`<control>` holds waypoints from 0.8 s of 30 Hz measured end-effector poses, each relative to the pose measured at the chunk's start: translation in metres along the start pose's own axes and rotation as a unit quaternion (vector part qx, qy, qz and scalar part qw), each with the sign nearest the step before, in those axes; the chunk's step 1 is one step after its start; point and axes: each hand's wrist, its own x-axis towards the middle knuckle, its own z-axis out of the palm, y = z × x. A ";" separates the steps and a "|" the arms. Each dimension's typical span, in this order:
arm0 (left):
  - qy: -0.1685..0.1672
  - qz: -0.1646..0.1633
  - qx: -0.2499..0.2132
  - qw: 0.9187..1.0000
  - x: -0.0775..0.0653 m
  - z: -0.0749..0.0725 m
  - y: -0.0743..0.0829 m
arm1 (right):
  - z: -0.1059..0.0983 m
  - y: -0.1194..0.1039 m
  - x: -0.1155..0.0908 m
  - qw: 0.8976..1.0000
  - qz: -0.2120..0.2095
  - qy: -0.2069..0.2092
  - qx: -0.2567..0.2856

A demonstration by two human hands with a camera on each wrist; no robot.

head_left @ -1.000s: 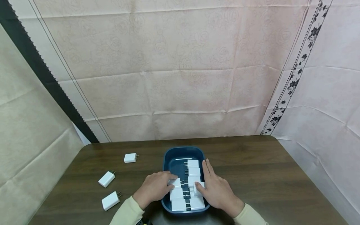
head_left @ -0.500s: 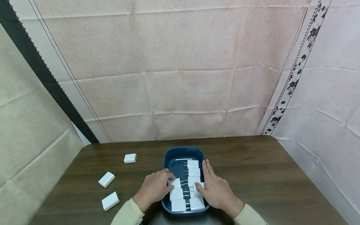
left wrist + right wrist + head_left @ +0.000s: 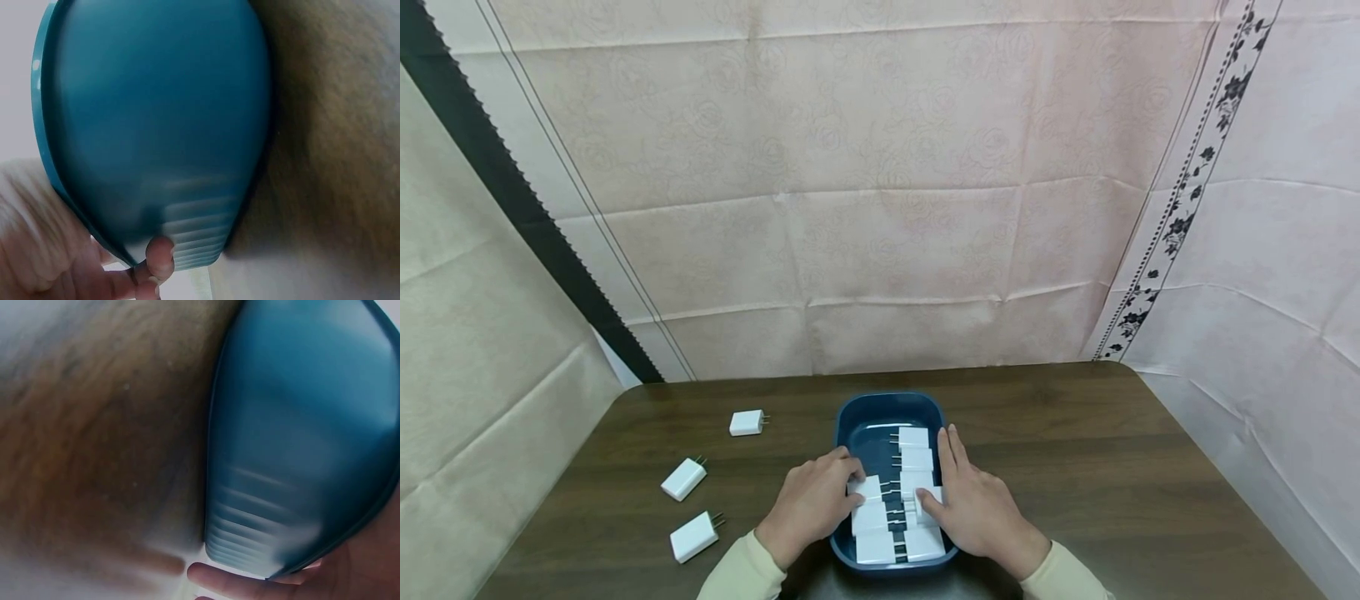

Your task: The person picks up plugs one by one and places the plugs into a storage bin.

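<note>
In the head view, a blue plastic tray point(image 3: 887, 402) holds several white charger plugs in two columns, prongs facing inward. My left hand point(image 3: 814, 505) reaches over its left rim and pinches the top charger point(image 3: 867, 487) of the left column between thumb and fingers. On the other side, my right hand point(image 3: 983, 508) lies along the right rim with straight fingers. Its thumb touches a charger point(image 3: 928, 504) that sits raised on the right column. Both wrist views show the tray's outer wall point(image 3: 156, 112); right fingers point(image 3: 234, 581) appear beside it.
Three more white chargers lie loose on the brown wooden table point(image 3: 1075, 467), left of the tray: a far one point(image 3: 747, 422), a middle one point(image 3: 684, 478) and a near one point(image 3: 694, 536). Pale patterned cloth point(image 3: 880, 208) hangs behind the table and along both sides.
My left fingertips have drawn back slightly to the left, uncovering more of the charger they hold. The right hand and the loose chargers look the same.
</note>
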 end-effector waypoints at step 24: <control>0.115 0.022 0.036 0.992 -0.007 0.004 -0.005 | 0.002 0.001 -0.001 1.000 0.002 0.010 0.005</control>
